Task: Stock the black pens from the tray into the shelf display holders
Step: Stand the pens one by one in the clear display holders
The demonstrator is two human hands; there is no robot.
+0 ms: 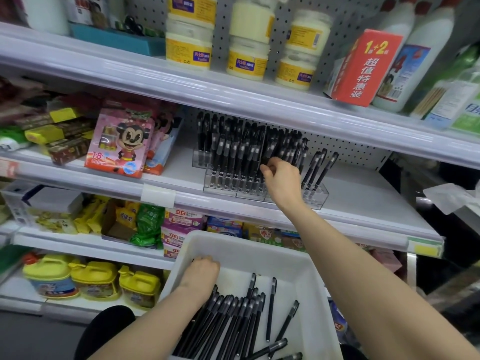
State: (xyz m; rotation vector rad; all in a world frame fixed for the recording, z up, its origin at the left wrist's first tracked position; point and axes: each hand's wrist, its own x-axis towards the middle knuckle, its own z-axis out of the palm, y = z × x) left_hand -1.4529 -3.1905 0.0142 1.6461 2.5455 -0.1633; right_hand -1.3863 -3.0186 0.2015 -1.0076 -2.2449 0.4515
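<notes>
Placing step, mid-task. Your right hand (283, 179) is up at the clear display holders (228, 187) on the middle shelf (363, 201), fingers curled and pinching the top of a black pen (268, 154) in the tightly packed middle block; whether its tip is seated in a slot is hidden behind the hand. Your left hand (201, 272) lies inside the white tray (241, 236) at its far left corner, fingers curled downward. Cannot tell whether it grips anything or only rests there. A heap of black pens (233, 320) lies loose along the tray's left side under that wrist, with a few stragglers toward the near right corner, so a good share of stock looks unplaced. The left and middle holders read as nearly full; the right-end holder (318, 194), toward the shelf's right edge, carries only three pens (320, 166), leaning, with open slots beside them. Judgement on the next move: let go only once the pen sits upright in its slot, then take a fresh pen from the tray and work the right-end holder. Watch that your knuckles do not knock the crowded neighbours.
</notes>
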